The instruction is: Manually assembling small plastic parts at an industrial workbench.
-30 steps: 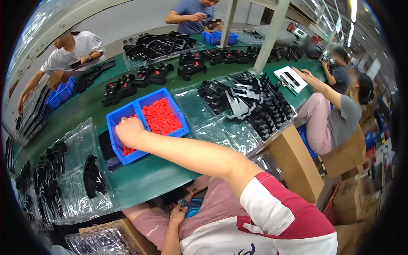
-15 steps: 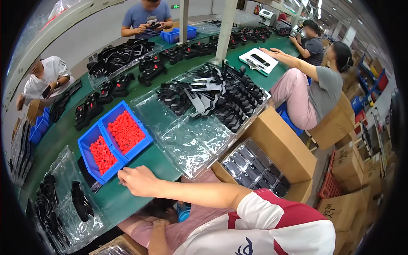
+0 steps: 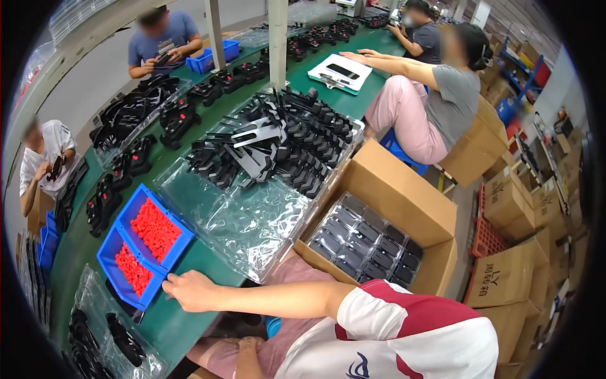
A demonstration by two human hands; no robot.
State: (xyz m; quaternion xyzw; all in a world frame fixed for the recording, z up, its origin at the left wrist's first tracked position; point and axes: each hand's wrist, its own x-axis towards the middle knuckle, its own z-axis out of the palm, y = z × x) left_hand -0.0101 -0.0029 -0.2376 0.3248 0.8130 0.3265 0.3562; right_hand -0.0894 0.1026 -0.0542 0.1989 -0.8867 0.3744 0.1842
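Count, person's side: right hand (image 3: 191,291), 1; blue bins (image 3: 178,247) set side by side beside it, 2; green surface (image 3: 218,256), 1. Red pieces (image 3: 154,235) fill both bins; too many to count. Light grey plates (image 3: 259,133) on top of the black parts (image 3: 314,151): at least 2; black parts, dozens, overlapping, exact number unreadable. Clear plastic trays (image 3: 233,218): at least 3. Upright posts (image 3: 278,44): 2. White panel (image 3: 361,71): 1. Open carton (image 3: 407,183) holding dark packed items (image 3: 363,240): 1. Red crate (image 3: 489,221): 1. Other people (image 3: 165,41): 4.
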